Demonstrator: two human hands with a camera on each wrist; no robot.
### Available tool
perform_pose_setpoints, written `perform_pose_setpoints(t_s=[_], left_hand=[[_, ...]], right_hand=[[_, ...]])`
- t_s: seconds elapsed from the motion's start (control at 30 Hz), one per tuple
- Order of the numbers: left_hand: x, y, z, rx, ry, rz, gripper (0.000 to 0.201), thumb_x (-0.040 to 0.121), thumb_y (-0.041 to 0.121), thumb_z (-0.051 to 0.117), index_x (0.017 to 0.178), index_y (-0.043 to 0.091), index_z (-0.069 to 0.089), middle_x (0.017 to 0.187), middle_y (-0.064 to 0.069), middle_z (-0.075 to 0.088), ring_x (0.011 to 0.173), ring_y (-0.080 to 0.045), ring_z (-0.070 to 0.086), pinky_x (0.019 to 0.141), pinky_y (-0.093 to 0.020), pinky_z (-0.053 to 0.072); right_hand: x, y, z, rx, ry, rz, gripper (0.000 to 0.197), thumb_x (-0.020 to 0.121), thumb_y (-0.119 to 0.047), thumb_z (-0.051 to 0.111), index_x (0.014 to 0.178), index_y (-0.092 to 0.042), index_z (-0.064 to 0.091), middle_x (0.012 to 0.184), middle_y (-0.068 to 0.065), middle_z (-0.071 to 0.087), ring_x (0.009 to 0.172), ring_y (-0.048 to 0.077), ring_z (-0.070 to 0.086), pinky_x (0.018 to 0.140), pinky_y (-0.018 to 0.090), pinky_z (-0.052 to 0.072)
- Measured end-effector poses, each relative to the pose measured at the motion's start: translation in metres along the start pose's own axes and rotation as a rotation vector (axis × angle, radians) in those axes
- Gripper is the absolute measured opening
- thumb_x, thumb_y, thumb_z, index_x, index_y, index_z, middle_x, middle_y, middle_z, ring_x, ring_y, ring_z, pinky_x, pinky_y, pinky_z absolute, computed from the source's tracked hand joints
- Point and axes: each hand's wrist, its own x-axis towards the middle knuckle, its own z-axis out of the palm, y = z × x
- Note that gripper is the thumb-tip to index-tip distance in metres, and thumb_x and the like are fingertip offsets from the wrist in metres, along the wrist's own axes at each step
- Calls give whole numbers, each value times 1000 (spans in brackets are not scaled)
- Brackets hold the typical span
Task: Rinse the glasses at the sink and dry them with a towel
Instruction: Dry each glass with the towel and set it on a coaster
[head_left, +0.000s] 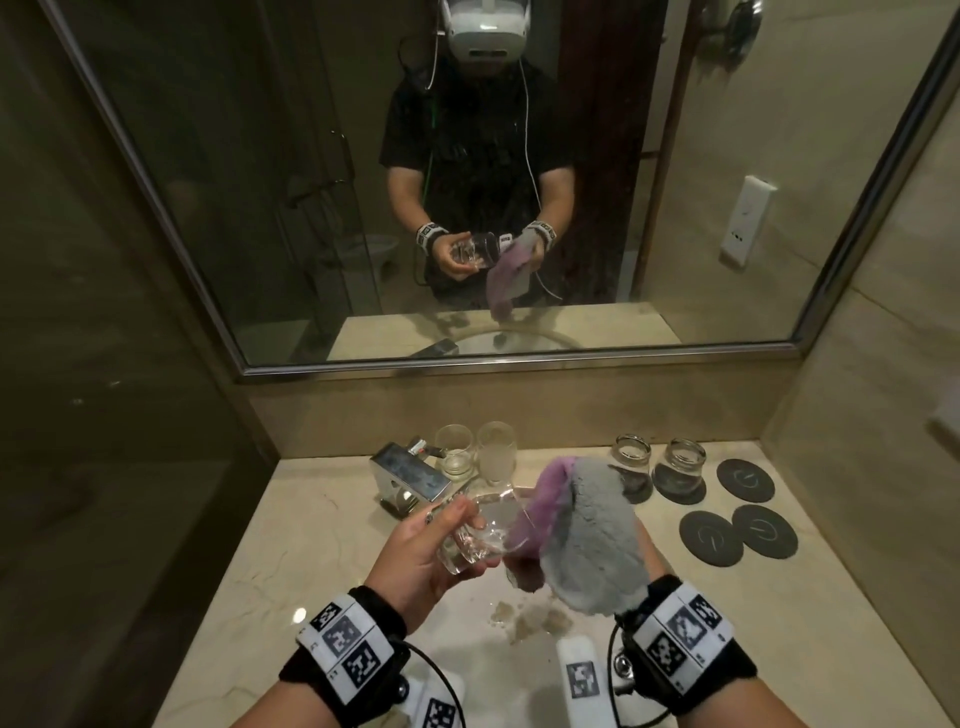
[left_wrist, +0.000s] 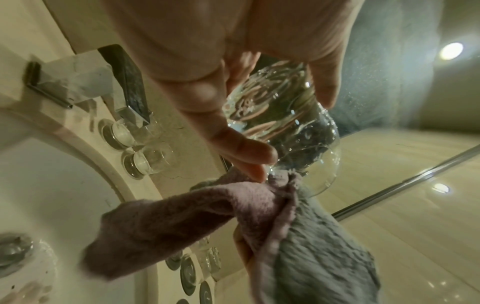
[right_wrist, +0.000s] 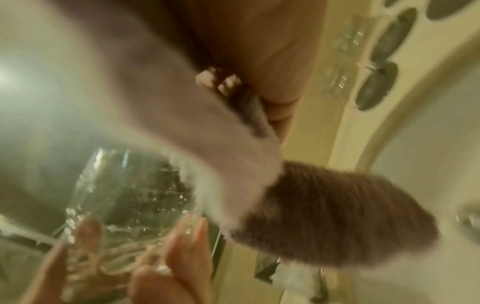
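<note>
Head view shows the left hand (head_left: 415, 556) curled around a clear glass (head_left: 480, 535) that lies tipped on its side above the front of the worktop (head_left: 311, 545), base in the palm, thumb along the upper wall, mouth turned to the right. From the left wrist the thumb and fingers (left_wrist: 241, 148) wrap the wet bowl of that glass (left_wrist: 285, 127), and its rim pokes out past the fingertips, touching the towel (left_wrist: 207, 211). At that mouth sits the towel (head_left: 587, 530), purple on one face and grey on the other, bunched over the right hand (head_left: 644, 545), which is almost wholly hidden beneath it. In the blurred right wrist view fingers (right_wrist: 275, 90) curl into the cloth, gripping the towel (right_wrist: 233, 154), whose fold meets the glass (right_wrist: 130, 195) at its rim.

Counted from left to right along the back edge of the worktop: one chrome tap (head_left: 410, 475); two clear glasses standing upright just right of it, a short one (head_left: 455, 451) and a taller cloudy one (head_left: 497, 453), close beside each other; then two squat glasses (head_left: 631, 457) (head_left: 685, 465), each on a dark round coaster. Three more coasters (head_left: 745, 480) lie bare toward the right edge. With the held one, that makes five glasses and five coasters. Wet patches (head_left: 524, 621) mark the worktop below the towel.
</note>
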Motion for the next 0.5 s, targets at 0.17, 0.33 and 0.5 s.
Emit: perform_pose_setpoints(t_s=[0.17,0.33,0.5], left_hand=[[1,-4,0,5,11,-24,53,75,33,65,112,-3,60,88,-13,64,71,-32,64,54,-31,55],[1,-1,-5,-12,15,-22,46,76,33,64,107,-2,59,88,-13,64,65,-33,68,52,-29,55],[1,-1,-2,-30,6,-20,45,76,33,63,104,-2,59,86,-13,64,63,-32,67,49,-28,54]], right_hand=[[3,-1,3,-88,121,10,20,97,-9,48,95,-6,68,77,13,66,65,22,66,59,35,55],[9,-14,-12,69,77,-30,29,100,-16,40,96,5,60,85,28,62,69,34,64,59,40,57],[11,-19,-18,266,-23,-176,25,83,-29,70,89,-5,66,83,13,67,72,24,65,65,38,58]])
